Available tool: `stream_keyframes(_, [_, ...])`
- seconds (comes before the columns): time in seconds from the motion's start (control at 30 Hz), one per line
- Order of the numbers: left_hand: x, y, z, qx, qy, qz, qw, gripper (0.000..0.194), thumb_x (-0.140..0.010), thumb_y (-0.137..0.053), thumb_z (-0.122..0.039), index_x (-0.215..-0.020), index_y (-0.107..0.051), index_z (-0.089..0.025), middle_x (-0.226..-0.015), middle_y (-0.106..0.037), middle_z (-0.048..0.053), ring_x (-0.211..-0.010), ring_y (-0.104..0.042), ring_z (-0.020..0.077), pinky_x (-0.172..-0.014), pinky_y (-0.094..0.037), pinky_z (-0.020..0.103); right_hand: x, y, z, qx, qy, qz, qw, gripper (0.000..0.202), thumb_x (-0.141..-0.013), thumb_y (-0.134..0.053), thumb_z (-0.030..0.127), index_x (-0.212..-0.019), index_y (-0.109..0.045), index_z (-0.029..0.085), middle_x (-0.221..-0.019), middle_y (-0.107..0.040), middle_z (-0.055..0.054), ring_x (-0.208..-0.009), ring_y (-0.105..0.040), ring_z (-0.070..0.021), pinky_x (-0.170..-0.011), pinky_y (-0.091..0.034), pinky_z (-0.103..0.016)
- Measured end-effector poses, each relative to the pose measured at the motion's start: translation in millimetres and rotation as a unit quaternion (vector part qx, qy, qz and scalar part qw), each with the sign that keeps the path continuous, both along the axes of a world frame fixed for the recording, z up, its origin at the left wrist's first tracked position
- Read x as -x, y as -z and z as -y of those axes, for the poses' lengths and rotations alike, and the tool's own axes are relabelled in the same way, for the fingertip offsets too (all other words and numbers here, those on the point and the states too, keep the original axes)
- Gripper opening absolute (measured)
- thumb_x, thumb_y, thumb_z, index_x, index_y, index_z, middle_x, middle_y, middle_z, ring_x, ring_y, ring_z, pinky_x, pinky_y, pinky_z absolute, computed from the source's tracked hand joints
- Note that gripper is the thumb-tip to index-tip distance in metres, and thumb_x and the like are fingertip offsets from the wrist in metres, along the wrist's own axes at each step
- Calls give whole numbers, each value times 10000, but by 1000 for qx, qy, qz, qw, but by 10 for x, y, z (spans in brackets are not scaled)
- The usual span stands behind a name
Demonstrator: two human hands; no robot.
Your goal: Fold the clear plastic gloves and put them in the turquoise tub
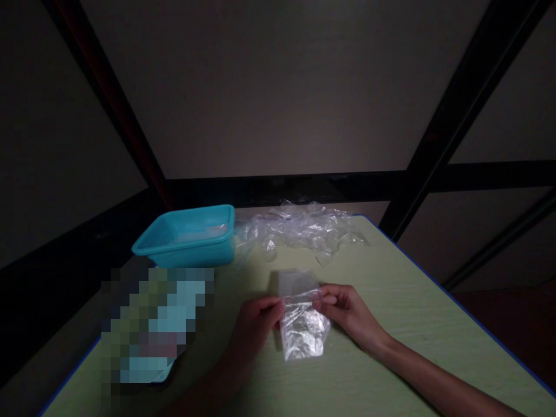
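A small clear plastic bag [304, 333] is stretched between my two hands, just over the tabletop. Its lower part is crinkled and shines in the light, while the upper part looks flat and duller. My left hand [256, 324] pinches the bag's left edge between thumb and forefinger. On the opposite edge, the thumb and fingers of my right hand [347, 313] pinch it at about the same height. Whether anything lies inside the bag cannot be made out.
A turquoise plastic basin [191, 255] with pale contents stands at the back left. Beside it, a heap of crumpled clear plastic bags [299, 229] spreads along the far edge. A blurred-out pale blue object [174, 315] lies at the left. The pale green table [412, 324] has a blue edge.
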State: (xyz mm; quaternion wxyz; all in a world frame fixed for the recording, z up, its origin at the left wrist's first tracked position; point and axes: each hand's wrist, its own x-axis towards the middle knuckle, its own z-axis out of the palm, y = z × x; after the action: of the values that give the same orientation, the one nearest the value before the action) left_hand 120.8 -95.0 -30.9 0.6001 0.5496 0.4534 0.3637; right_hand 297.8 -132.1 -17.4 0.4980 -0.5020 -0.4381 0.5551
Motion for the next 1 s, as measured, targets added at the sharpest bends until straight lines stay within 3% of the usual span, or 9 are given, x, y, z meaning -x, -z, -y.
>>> stream_keyframes(0.2, [-9, 22, -6, 28, -17, 62, 998, 176, -573, -637, -313, -559, -646, -137, -514, -547, 3, -533, -509, 140, -544, -404, 236, -9, 21, 3, -22, -7, 12, 1000, 364, -596, -737, 479, -641, -634, 133, -515, -529, 27, -476, -397, -75, -472, -273, -214])
stream_keyframes(0.53, [29, -41, 29, 34, -22, 69, 997, 219, -593, -613, -302, -439, -535, -168, -464, -469, -25, -491, -427, 113, -508, -345, 220, -35, 37, 14, -58, -35, 17, 998, 414, -618, -715, 509, -535, -596, 121, -466, -381, 54, -471, -287, -63, -471, -189, -225])
stream_keyframes(0.8, [19, -59, 41, 34, 9, 62, 997, 192, -620, -608, -298, -501, -570, -152, -496, -479, -15, -527, -434, 120, -529, -348, 221, 26, -82, 12, -60, -44, -21, 997, 317, -553, -779, 426, -550, -639, 141, -495, -489, 35, -496, -380, -80, -506, -302, -223])
stream_keyframes(1.0, [18, -29, 27, 31, 13, 74, 997, 184, -631, -628, -305, -541, -600, -146, -518, -498, -13, -544, -443, 120, -556, -370, 222, 23, -55, 29, -35, -8, 2, 999, 341, -593, -747, 457, -600, -662, 127, -444, -431, 59, -452, -303, -51, -452, -215, -204])
